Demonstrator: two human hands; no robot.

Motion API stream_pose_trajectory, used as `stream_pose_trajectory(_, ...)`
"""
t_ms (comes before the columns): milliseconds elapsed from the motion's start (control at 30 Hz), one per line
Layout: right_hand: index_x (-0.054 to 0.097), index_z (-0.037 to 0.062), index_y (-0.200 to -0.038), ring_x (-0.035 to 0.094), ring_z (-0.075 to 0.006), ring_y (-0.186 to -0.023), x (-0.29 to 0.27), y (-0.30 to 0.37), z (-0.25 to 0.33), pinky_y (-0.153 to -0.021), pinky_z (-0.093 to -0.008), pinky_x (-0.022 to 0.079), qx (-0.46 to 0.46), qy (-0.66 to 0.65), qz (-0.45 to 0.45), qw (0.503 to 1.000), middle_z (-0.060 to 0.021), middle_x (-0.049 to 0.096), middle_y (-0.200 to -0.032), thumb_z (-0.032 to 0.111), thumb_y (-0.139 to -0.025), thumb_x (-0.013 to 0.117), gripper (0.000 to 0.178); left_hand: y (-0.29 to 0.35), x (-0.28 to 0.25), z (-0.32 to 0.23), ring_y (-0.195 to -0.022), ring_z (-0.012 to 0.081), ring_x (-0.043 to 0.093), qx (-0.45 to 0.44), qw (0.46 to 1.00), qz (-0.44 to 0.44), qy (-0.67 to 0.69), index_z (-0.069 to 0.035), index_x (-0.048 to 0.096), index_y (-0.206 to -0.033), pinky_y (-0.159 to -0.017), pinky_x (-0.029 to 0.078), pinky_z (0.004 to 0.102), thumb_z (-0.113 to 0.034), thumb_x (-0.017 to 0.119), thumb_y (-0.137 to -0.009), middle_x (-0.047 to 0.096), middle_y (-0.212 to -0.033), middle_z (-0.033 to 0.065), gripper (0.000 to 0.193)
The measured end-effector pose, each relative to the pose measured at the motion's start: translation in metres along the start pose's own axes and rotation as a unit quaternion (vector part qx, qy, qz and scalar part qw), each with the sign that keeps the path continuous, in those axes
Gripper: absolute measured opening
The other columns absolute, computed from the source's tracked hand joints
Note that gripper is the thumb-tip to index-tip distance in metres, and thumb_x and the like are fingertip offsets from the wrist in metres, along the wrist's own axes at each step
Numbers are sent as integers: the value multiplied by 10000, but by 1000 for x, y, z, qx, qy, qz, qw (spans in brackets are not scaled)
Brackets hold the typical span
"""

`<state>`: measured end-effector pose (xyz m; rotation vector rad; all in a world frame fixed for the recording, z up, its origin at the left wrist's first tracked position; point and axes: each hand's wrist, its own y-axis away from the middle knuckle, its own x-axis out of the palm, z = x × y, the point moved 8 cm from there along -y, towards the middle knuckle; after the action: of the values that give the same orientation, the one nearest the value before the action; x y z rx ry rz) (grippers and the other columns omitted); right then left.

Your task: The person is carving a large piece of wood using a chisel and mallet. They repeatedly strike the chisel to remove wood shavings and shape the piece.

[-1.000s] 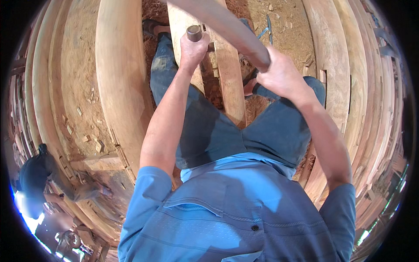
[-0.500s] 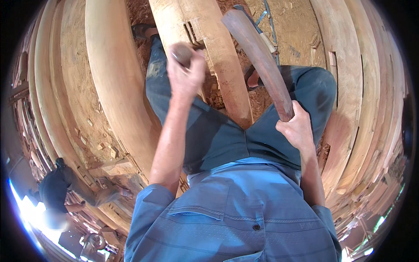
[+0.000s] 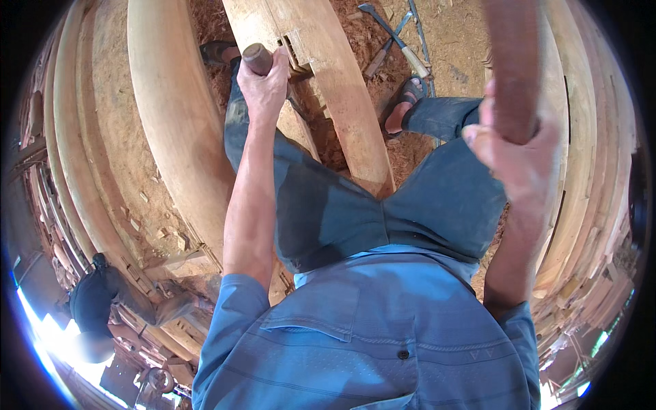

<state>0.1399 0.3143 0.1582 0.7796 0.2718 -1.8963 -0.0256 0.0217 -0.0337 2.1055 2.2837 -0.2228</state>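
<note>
My left hand [image 3: 264, 92] is wrapped round the round wooden handle of a chisel [image 3: 257, 57], whose butt end points up. The hand hides most of the tool, and its blade is hard to make out. Beside it lies a pale timber beam [image 3: 345, 96] with narrow slots and a notch [image 3: 290, 55] cut into it, between my legs. On the right, my right hand [image 3: 516, 150] grips the lower end of a thick dark wooden club [image 3: 514, 61], raised close to the camera and running out of the top of the picture.
Long-handled chisels [image 3: 412, 60] lie crossed on the sawdust-covered ground beyond my right foot [image 3: 403, 106]. Another thick curved timber [image 3: 171, 102] runs along my left, with more timbers [image 3: 594, 137] on the right. A person [image 3: 96, 301] bends over at the lower left.
My right hand has lifted the club up and rightward from above my thigh. My left hand has shifted slightly left and up with the chisel. My right knee has straightened outward less, showing the foot.
</note>
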Motion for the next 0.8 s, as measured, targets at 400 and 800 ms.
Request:
stream_pose_trajectory(400, 644, -23, -1130, 558, -149, -764, -3, -94, 68, -711, -312, 477, -204, -211, 233, 927, -49, 642, -883, 234, -918, 614, 335, 2, -4, 15, -631, 50, 545, -25, 998, 29, 40, -45, 594, -834, -581, 467, 246, -129, 756, -878, 610, -711, -19, 187)
stream_pose_trajectory(800, 603, -42, -1055, 689, -395, -866, 108, -1, 24, -779, -443, 551, -92, 176, 217, 956, -258, 690, -888, 117, -715, 681, 384, 14, -2, 15, -729, 78, 613, -3, 996, 60, 69, -32, 650, -853, -670, 498, 259, -101, 732, -872, 666, -769, -2, 109)
